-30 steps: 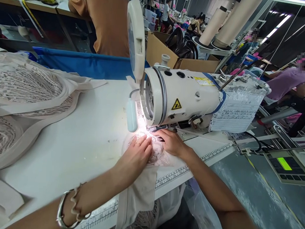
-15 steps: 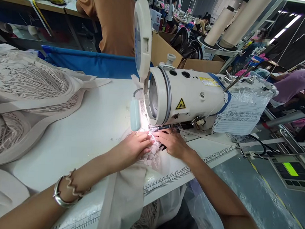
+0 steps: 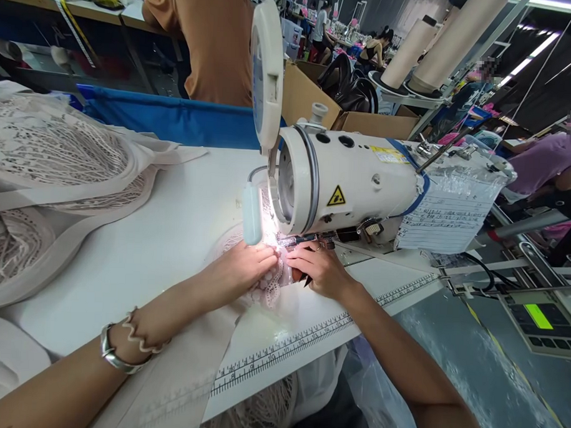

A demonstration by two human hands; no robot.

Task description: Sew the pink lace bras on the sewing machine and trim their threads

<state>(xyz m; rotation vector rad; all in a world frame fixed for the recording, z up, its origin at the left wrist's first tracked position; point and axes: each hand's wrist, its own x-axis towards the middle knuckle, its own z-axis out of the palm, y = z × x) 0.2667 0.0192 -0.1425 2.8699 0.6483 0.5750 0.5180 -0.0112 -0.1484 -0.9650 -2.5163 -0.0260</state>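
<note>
Pale pink lace fabric (image 3: 268, 289) lies under the needle area of a white sewing machine (image 3: 357, 173), lit by a bright work light. My left hand (image 3: 246, 269) is closed on the lace, left of the needle, fingers together. My right hand (image 3: 325, 270) is on the other side, its fingertips at the lace's right edge. Under its curled fingers juts a small dark pointed tool (image 3: 307, 281), mostly hidden. A sheer beige fabric panel (image 3: 186, 366) trails from the lace under my left forearm. The needle itself cannot be made out.
Beige lace pieces (image 3: 72, 144) are heaped on the left of the white table (image 3: 182, 235). A ruler tape (image 3: 309, 333) runs along the front edge. Behind stand a blue cloth bin (image 3: 176, 118), a cardboard box (image 3: 308, 93) and a person in a brown top (image 3: 216, 43).
My left hand has shifted slightly left and curled in on the lace. The lace and trailing beige panel have swung left, uncovering more ruler. My right hand has barely moved.
</note>
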